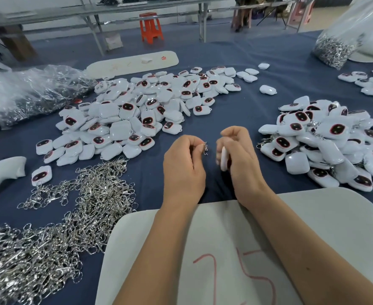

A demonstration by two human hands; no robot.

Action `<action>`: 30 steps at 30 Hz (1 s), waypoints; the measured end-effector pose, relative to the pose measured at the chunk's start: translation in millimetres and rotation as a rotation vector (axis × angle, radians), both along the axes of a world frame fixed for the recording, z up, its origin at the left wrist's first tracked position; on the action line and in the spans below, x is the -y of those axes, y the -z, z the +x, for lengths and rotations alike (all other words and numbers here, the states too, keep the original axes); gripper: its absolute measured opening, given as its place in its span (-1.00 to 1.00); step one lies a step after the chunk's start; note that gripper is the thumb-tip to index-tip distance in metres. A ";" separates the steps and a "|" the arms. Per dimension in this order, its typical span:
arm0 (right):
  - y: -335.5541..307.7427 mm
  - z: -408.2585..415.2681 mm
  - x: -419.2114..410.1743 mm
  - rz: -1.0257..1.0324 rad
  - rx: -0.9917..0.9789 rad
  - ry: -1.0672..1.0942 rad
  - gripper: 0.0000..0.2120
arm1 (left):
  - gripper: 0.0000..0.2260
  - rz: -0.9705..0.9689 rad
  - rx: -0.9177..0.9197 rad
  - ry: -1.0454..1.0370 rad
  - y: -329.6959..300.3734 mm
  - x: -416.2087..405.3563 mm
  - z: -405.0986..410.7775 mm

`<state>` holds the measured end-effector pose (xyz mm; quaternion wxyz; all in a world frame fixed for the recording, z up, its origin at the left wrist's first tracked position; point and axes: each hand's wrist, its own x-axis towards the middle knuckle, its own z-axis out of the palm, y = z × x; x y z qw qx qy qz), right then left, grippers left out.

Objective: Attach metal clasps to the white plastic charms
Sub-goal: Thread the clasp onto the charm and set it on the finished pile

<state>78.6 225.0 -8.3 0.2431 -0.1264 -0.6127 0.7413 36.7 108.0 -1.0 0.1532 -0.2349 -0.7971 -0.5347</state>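
We pinch a metal clasp (205,147) in the left hand (184,170); the right hand (239,159) grips a white charm (224,158); next, we judge, hook clasp through the charm's loop.

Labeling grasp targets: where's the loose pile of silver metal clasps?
In the head view, the loose pile of silver metal clasps lies lower left on the blue cloth, left of the left hand, below the big white charm heap.
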 end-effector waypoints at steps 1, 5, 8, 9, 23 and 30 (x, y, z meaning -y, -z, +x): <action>0.2 0.0 -2.5 -0.033 -0.009 -0.003 -0.82 | -0.88 -0.021 -0.011 0.008 0.1 2.7 -1.6; 4.7 1.9 -14.0 0.087 0.066 0.062 -0.74 | -0.87 -0.093 -0.010 0.061 1.7 9.7 -6.0; 4.9 0.9 -17.7 -0.053 0.024 0.059 -0.85 | -0.85 -0.137 0.018 0.114 1.5 10.6 -4.9; 5.2 0.7 -18.3 -0.066 0.023 0.067 -0.92 | -0.85 -0.150 0.027 0.133 1.4 10.2 -4.3; 1.7 1.0 -14.1 0.126 0.069 0.200 -0.84 | -0.84 -0.195 0.053 0.195 0.6 8.5 -2.2; 3.2 0.8 -14.8 0.197 0.089 0.130 -0.90 | -0.84 -0.198 0.030 0.189 1.0 7.8 -1.9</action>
